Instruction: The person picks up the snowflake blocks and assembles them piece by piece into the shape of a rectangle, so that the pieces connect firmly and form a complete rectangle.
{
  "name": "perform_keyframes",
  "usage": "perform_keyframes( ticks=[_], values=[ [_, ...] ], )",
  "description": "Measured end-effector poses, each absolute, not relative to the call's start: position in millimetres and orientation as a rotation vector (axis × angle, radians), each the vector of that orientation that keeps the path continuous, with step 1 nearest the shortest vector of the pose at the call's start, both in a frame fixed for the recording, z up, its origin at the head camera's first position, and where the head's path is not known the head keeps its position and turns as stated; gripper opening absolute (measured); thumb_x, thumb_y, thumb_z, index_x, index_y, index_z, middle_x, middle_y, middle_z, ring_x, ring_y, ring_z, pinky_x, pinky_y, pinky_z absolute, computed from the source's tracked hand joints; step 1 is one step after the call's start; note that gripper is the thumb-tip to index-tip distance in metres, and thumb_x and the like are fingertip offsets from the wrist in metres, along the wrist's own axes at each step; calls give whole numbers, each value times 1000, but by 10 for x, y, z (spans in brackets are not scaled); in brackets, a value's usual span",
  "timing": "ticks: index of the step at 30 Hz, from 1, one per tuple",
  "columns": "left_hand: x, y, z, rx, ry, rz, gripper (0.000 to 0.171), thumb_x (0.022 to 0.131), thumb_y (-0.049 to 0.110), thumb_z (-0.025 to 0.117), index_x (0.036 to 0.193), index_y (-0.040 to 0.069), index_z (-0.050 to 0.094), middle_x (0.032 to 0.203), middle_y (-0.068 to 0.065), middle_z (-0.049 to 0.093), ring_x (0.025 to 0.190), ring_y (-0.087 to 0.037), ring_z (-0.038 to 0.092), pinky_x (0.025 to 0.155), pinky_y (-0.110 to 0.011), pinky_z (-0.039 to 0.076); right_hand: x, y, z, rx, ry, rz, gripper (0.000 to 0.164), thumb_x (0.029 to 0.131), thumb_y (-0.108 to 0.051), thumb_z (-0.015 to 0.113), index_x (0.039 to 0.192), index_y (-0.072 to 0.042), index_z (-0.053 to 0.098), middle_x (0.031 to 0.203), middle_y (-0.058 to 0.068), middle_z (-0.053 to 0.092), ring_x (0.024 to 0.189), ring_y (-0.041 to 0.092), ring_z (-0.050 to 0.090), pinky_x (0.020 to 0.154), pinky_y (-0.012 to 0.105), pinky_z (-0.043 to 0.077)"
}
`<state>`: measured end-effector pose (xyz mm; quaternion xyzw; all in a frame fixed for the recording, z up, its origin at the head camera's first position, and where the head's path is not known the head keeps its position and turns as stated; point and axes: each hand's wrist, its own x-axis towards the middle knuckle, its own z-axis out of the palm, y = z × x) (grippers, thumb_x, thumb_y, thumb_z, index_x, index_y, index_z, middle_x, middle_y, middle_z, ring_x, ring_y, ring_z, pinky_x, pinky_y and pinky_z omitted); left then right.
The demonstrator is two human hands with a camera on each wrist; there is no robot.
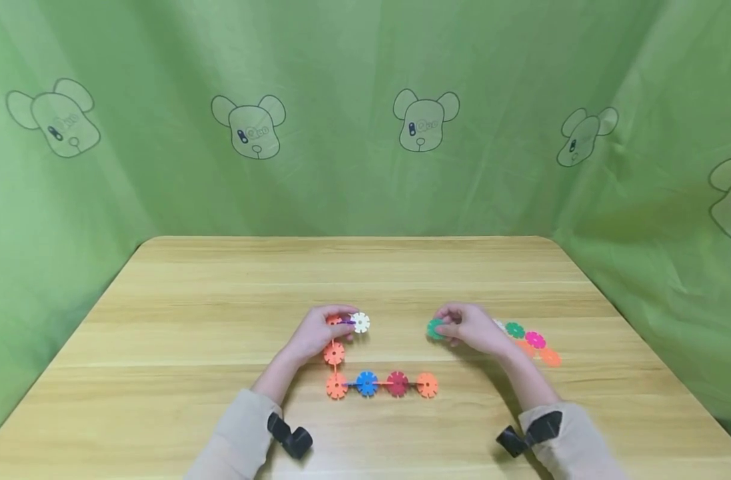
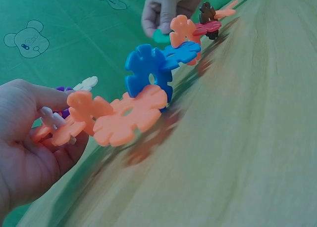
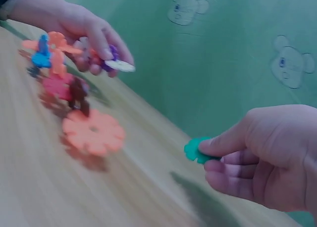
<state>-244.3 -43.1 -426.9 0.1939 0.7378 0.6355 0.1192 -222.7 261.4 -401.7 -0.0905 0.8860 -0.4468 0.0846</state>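
My left hand (image 1: pixel 318 331) grips the upper end of a chain of notched plastic discs, close to a purple disc (image 3: pixel 110 58) and the white disc (image 1: pixel 360 323) at its tip. From there the chain bends at an orange corner disc (image 1: pixel 336 386) and runs right through a blue disc (image 1: pixel 367 383) and a dark red disc (image 1: pixel 398 383) to an orange end disc (image 1: pixel 427 385). Apart from the chain, my right hand (image 1: pixel 470 327) pinches a loose green disc (image 3: pixel 197 150) between thumb and fingers, above the table.
Right of my right forearm lie several loose discs on the wooden table (image 1: pixel 221 280), among them a green one (image 1: pixel 514 330), a pink one (image 1: pixel 536 340) and an orange one (image 1: pixel 550 357). Green curtains (image 1: pixel 341 193) hang behind and beside the table.
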Motion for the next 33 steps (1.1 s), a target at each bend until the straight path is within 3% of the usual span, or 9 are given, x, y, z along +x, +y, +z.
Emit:
perform_keyframes(
  ticks=[14,22,33],
  values=[
    [-2459,-430,-4273,557,2120,1879,37,82,-2,63,119,-4,58,105,-17,64,74,-22,64,67,-30,54,-2273,2003,-4036,-391,2609,-1472,15,83,-10,67,94,-1,61,80,10,61,67,24,58,59,33,52],
    [-2453,-432,-4285,546,2098,1889,36,84,-2,62,119,-5,58,106,-19,63,77,-27,64,70,-34,54,-2306,1834,-4066,-399,2623,-1501,12,82,-8,68,91,-3,62,78,7,60,65,25,57,59,34,52],
    [-2458,-448,-4282,542,2110,1889,36,84,-2,62,119,-4,58,103,-16,64,74,-21,64,66,-28,53,-2311,1703,-4075,-441,2680,-1539,8,81,-3,67,89,-5,64,74,5,61,59,26,57,52,34,51]
  ],
)
